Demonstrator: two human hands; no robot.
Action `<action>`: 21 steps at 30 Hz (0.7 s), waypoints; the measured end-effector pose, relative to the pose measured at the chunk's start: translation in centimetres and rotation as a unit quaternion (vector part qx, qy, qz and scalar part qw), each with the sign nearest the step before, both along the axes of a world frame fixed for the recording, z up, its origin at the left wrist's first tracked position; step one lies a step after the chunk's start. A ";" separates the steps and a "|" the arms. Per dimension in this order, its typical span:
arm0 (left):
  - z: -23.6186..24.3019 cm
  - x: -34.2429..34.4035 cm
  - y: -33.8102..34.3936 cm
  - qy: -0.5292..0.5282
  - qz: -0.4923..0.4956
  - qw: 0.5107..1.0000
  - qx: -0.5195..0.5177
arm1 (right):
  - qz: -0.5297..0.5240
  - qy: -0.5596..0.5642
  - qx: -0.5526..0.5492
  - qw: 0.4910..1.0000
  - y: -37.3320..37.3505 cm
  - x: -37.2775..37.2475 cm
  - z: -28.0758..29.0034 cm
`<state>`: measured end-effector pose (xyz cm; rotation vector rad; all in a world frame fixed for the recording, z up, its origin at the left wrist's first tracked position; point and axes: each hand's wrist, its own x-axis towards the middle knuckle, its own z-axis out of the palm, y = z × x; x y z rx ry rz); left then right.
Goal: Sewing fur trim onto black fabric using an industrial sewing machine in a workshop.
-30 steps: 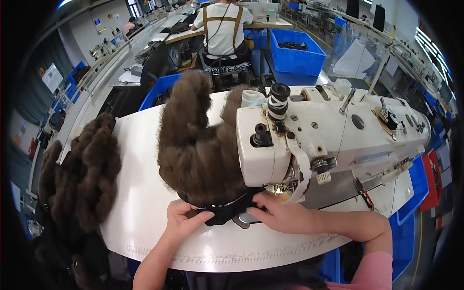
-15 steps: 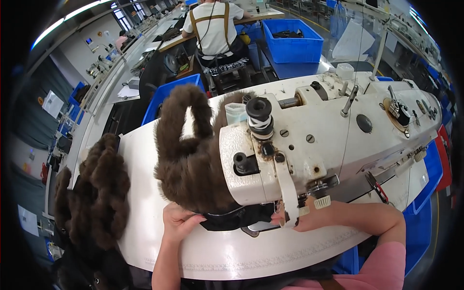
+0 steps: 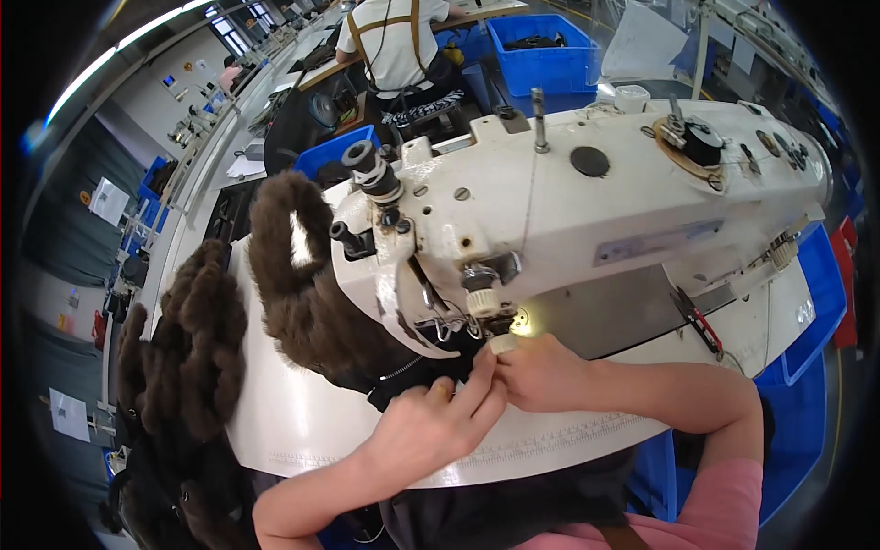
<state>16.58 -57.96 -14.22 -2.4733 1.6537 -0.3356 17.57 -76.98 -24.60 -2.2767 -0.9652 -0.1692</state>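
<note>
A brown furry piece (image 3: 307, 312) with a looped top lies on the white sewing table (image 3: 302, 431), left of the sewing machine (image 3: 559, 202). Its lower edge joins black fabric (image 3: 390, 390) with a metal zipper (image 3: 401, 368), which runs under the machine's head. My left hand (image 3: 435, 417) reaches across the front of the fabric, its fingertips pressed together on the black edge by the needle area. Touching it, my right hand (image 3: 550, 371) is closed beside the presser foot; what its fingers hold is hidden. A small white piece (image 3: 502, 344) shows at its fingertips.
More brown furry pieces (image 3: 197, 339) hang over the table's left edge. Red-handled thread snips (image 3: 698, 321) lie right of the needle area. Blue bins (image 3: 541, 55) stand behind and to the right. A person (image 3: 390, 46) sits at a table beyond the machine.
My left hand has moved right from the fabric's left end to meet the right hand by the needle. My right hand shows more fully now. The view has shifted, showing more of the machine's front.
</note>
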 end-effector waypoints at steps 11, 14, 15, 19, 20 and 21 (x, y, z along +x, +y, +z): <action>-0.9 1.3 2.4 -0.100 0.016 0.992 0.082 | 0.113 0.031 0.104 0.988 -2.3 2.0 0.3; -1.7 1.4 6.9 -0.079 0.044 0.995 -0.048 | 0.100 0.000 0.058 0.993 -2.1 1.8 0.8; -2.5 0.9 7.5 -0.096 0.063 0.992 -0.053 | 0.097 0.000 0.057 0.994 -1.7 1.8 0.7; -4.9 1.4 7.8 -0.169 0.014 0.981 -0.093 | 0.016 -0.013 0.054 0.998 -1.1 0.8 -0.1; -4.9 1.5 7.7 -0.170 0.018 0.980 -0.098 | -0.051 -0.017 0.066 0.996 -0.9 0.7 -0.4; -4.8 1.6 7.6 -0.180 0.012 0.979 -0.098 | -0.066 -0.095 0.047 0.992 -0.8 1.0 -0.6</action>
